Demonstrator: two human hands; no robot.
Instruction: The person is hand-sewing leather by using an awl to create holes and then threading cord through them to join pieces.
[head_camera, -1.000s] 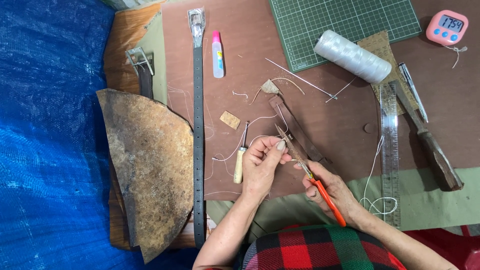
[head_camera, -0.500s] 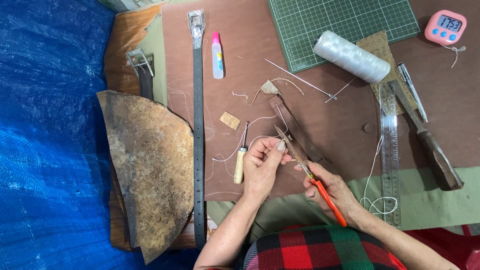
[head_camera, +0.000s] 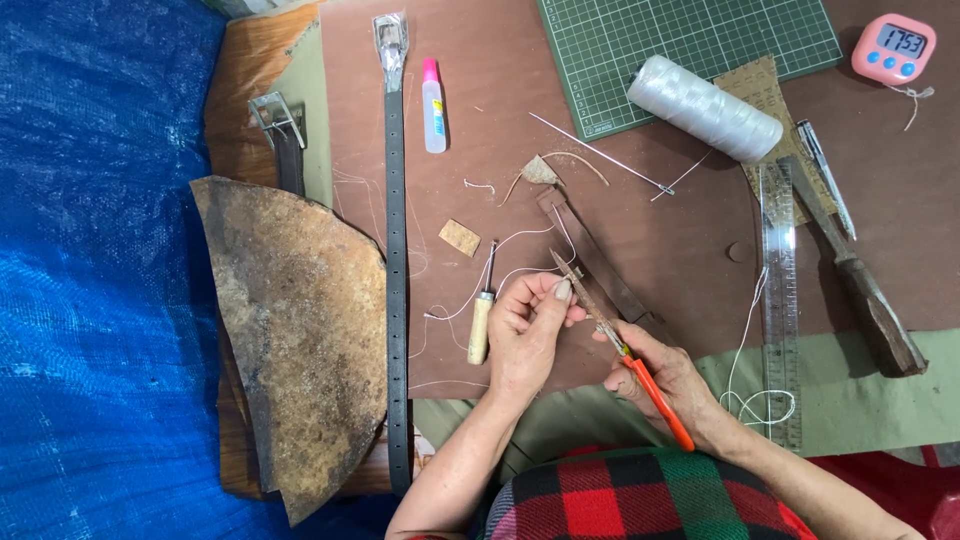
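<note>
My left hand pinches the near end of a narrow brown leather strap that runs up the brown mat. My right hand grips orange-handled scissors, their rusty blades pointing up along the strap beside my left thumb. White thread trails from the strap across the mat. A wooden-handled awl lies just left of my left hand.
A long dark belt and a big stiff piece of hide lie at left. Thread spool, clear ruler, chisel, glue bottle, green cutting mat and pink timer sit beyond.
</note>
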